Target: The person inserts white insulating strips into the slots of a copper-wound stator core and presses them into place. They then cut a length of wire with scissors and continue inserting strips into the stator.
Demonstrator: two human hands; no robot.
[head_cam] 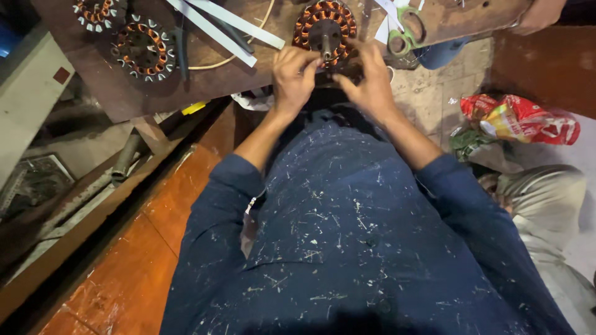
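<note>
Basically both hands, left hand [293, 73] and right hand [371, 80], fingers pinching the near edge of a round copper-wound motor stator [325, 31] on the worn brown wooden desk [248, 68], green-handled scissors [405, 32] just beside.

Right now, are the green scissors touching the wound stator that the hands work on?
Apart. The head view shows the scissors lying to the right of the stator, with bare bench between them. Both hands, left and right, are at the stator's near edge.

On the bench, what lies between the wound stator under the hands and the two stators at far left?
In the head view, pale flat strips lie between the stator being handled and the left stators, with a thin cord and bare wood.
</note>
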